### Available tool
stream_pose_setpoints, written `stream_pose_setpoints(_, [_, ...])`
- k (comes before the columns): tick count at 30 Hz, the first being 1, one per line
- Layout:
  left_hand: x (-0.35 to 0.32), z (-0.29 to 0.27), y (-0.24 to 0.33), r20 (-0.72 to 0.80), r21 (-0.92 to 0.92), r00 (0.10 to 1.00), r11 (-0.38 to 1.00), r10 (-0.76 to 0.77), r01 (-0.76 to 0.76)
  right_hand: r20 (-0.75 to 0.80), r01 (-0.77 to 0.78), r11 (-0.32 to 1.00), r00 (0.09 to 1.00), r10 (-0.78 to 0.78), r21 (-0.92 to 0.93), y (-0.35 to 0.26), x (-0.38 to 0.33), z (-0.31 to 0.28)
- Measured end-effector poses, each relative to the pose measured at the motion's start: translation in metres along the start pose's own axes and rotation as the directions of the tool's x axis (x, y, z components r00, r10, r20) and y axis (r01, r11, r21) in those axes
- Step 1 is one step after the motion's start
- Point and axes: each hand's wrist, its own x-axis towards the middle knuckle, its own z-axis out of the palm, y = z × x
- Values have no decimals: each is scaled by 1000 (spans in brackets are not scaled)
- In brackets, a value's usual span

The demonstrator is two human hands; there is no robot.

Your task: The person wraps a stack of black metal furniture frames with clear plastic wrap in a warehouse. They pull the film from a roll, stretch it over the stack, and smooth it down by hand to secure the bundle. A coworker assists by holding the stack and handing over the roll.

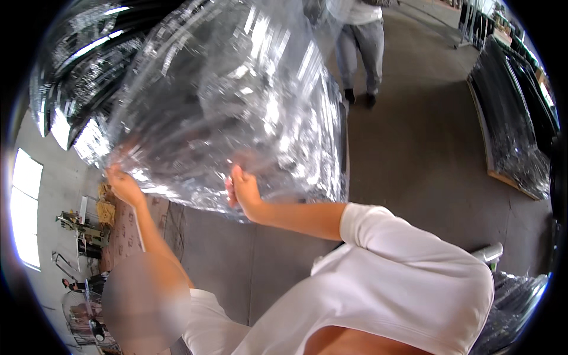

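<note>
Both hands grip the lower edge of a large clear crinkled plastic bundle [231, 100]: left hand [124, 186] at eight o'clock, right hand [244, 190] at six, fingers curled closed.

This looks like a workshop or small factory hall. The floor [414, 154] is bare grey concrete and takes most of the right half of the frame. At the right edge, dark bundles wrapped in clear plastic [515, 118] lie stacked on a wooden pallet. At the lower left stand metal machines [83, 228] beside a bright window [23, 207]. Another person [360, 47] walks at the top.
</note>
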Motion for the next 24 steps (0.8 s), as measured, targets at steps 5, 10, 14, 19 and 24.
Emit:
stream_pose_setpoints(5, [9,15,10,65,-186,980,963,-187,196,-40,-67,996,997,65,-57,-9,14,3])
stream_pose_setpoints(10, [12,13,23,310,-579,873,653,-377,488,-99,-114,977,990,97,-180,-22,8,6])
stream_pose_setpoints(14, [16,10,6,406,-560,823,604,-397,567,98,-317,913,931,351,-256,-22,2,3])
stream_pose_setpoints(19, [16,15,11,402,-617,819,539,-410,573,312,-281,868,851,422,-409,-18,17,-23])
stream_pose_setpoints(24, [15,24,-6,425,-632,809,507,-405,586,404,-245,849,795,452,-468,-33,8,-32])
